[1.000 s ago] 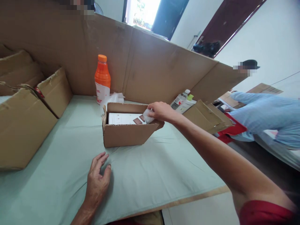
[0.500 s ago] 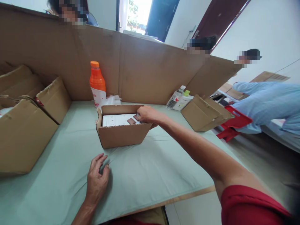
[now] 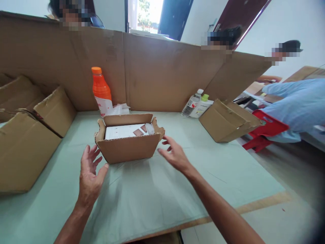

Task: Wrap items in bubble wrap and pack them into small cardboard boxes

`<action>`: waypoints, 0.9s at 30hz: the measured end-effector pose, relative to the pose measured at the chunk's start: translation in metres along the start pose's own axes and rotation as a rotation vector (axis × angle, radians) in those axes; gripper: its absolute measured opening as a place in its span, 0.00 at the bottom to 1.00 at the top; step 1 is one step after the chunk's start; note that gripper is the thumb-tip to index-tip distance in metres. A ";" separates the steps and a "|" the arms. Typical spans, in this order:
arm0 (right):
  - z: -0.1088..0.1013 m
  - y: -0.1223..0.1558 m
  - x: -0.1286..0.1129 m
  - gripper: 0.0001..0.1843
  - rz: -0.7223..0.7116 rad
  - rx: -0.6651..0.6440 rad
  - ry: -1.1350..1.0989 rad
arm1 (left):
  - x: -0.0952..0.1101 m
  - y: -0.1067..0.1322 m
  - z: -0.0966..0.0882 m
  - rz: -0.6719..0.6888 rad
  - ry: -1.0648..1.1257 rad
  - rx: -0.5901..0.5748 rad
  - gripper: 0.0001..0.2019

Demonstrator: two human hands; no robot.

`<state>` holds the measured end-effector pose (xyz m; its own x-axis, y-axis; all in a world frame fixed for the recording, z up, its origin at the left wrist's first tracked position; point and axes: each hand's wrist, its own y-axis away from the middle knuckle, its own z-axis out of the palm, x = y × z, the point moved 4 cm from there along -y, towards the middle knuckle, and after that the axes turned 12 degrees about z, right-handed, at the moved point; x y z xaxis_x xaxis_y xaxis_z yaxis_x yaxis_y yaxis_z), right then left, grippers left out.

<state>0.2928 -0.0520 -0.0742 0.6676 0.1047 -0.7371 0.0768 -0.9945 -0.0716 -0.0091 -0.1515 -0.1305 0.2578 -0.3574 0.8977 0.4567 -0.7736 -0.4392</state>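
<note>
Both spread, left hand (image 3: 88, 174), right hand (image 3: 175, 156), flanking carton (image 3: 127, 149), contents half-hidden

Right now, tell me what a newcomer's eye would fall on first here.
The small open cardboard box at the middle of the green-covered table, white packs inside, with the left hand and right hand open on either side. Behind it, the bright orange bottle stands before the tall cardboard wall.

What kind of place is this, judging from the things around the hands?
Probably a small packing workroom: a small open carton and larger cardboard boxes on a cloth-covered table, a tall cardboard screen behind them, another person nearby.
</note>
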 end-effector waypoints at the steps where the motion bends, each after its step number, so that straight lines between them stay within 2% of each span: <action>1: 0.017 -0.003 0.003 0.29 0.005 -0.062 -0.004 | -0.002 -0.006 0.008 -0.020 0.039 -0.002 0.46; 3: 0.038 -0.012 0.001 0.28 0.029 -0.105 0.005 | -0.002 -0.017 0.026 -0.049 0.087 -0.009 0.45; 4: 0.041 -0.017 0.000 0.27 0.049 -0.093 0.010 | 0.000 -0.020 0.036 -0.052 0.105 -0.016 0.44; 7: 0.023 -0.017 0.006 0.23 0.122 -0.021 0.017 | 0.010 -0.015 0.061 -0.045 0.124 -0.079 0.41; 10: -0.001 0.007 0.021 0.18 0.144 0.019 0.023 | 0.019 0.019 0.070 -0.066 0.071 -0.154 0.37; 12: -0.003 0.028 0.027 0.16 0.117 0.011 -0.001 | 0.022 0.049 0.057 -0.098 0.012 -0.122 0.35; 14: 0.010 0.044 0.023 0.15 0.067 -0.021 -0.045 | 0.023 0.077 0.033 -0.133 -0.049 -0.045 0.34; 17: 0.046 0.048 0.003 0.17 -0.032 -0.130 -0.119 | 0.024 0.109 -0.011 -0.163 -0.164 0.074 0.34; 20: 0.081 0.036 -0.023 0.22 -0.142 -0.268 -0.189 | 0.024 0.129 -0.045 -0.185 -0.254 0.147 0.34; 22: 0.098 0.029 -0.038 0.24 -0.206 -0.321 -0.215 | 0.025 0.134 -0.059 -0.178 -0.269 0.190 0.34; 24: 0.110 0.031 -0.046 0.24 -0.234 -0.319 -0.222 | 0.027 0.128 -0.070 -0.163 -0.256 0.242 0.33; 27: 0.120 0.060 -0.048 0.24 -0.234 -0.226 -0.200 | 0.023 0.094 -0.082 -0.157 -0.182 0.295 0.29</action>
<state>0.1764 -0.1180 -0.1235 0.4565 0.3031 -0.8365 0.3864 -0.9144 -0.1204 -0.0301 -0.2750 -0.1478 0.3003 -0.1277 0.9453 0.7210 -0.6184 -0.3125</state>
